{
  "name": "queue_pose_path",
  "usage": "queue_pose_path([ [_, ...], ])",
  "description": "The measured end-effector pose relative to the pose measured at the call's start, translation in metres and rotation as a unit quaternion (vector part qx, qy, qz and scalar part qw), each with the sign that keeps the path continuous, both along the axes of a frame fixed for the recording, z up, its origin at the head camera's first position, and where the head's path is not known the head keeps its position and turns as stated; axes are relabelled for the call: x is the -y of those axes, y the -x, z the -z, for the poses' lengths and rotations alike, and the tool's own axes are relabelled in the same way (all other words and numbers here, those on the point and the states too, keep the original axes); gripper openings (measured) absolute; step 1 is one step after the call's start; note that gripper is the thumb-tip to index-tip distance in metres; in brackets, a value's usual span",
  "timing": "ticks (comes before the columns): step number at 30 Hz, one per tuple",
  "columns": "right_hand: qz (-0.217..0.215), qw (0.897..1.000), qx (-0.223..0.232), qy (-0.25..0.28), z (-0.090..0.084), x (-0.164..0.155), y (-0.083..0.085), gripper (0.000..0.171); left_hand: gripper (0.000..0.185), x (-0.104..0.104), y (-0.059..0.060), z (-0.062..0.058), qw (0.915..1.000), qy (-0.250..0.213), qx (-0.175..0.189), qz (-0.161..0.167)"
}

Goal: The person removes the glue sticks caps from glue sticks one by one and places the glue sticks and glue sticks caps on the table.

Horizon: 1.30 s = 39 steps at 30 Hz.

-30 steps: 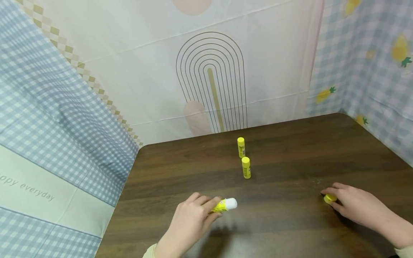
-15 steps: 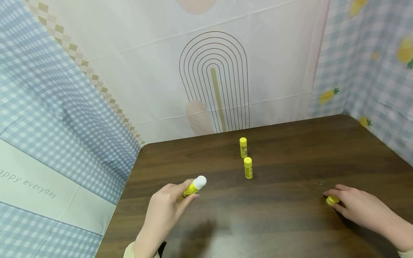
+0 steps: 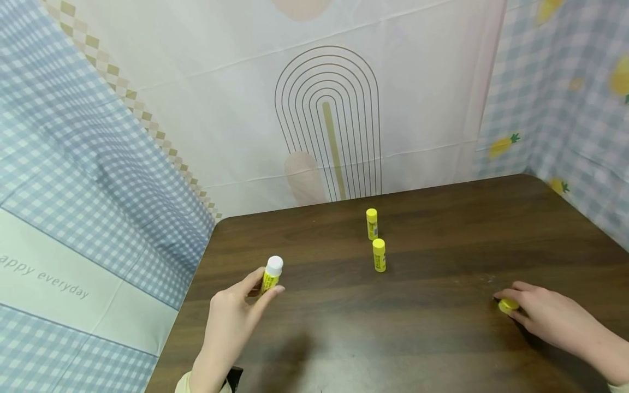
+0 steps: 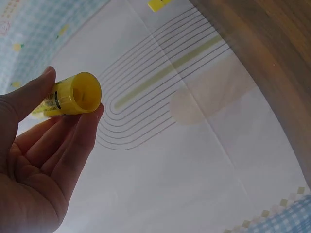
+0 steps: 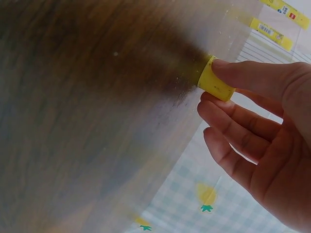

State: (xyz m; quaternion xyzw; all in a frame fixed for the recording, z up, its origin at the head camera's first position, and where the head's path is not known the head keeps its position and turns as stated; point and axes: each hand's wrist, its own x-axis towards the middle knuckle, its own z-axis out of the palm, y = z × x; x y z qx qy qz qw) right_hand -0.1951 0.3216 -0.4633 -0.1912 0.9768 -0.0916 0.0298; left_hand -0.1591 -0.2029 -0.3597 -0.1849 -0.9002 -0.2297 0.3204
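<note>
Left of centre in the head view, I see my left hand (image 3: 231,322) pinching an uncapped glue stick (image 3: 271,274) just above the table (image 3: 442,229) while my right hand (image 3: 545,316) pins its cap (image 3: 508,304) at lower right; a loose pinch could drop it, smearing glue.

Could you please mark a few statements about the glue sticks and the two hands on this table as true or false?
1. The left hand holds an uncapped glue stick. True.
2. The right hand is empty. False: its grip pinches a yellow cap.
3. Two capped glue sticks, one behind the other, stand upright on the table. True.
4. The capped sticks lie flat beside the right hand. False: they stand near the table's middle, apart from both hands.
</note>
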Motion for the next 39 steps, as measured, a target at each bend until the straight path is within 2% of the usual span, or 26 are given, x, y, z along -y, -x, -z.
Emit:
queue_pose_path([
  [5,0.001,1.000,0.000,0.002,-0.001,0.000,0.000,0.033,0.034,0.005,0.002,0.002,0.9986,-0.041,0.033,0.000],
  [12,0.004,1.000,-0.001,0.006,-0.001,0.000,-0.001,0.032,0.032,0.016,0.004,0.009,0.9924,-0.087,0.085,-0.013],
  [20,0.005,1.000,0.006,0.012,0.000,-0.001,-0.002,0.032,0.032,0.035,0.006,0.025,0.9838,-0.118,0.129,-0.040],
  [25,0.002,1.000,0.000,0.022,0.001,-0.001,-0.003,0.032,0.032,0.049,0.005,0.039,0.9767,-0.115,0.170,-0.062],
  [32,0.004,1.000,0.007,0.030,0.003,0.003,-0.006,0.036,0.038,0.070,0.001,0.057,0.9598,-0.110,0.244,-0.085],
  [39,0.009,1.000,0.008,0.029,0.004,0.003,-0.006,0.036,0.038,0.080,0.001,0.069,0.9507,-0.117,0.270,-0.098],
])
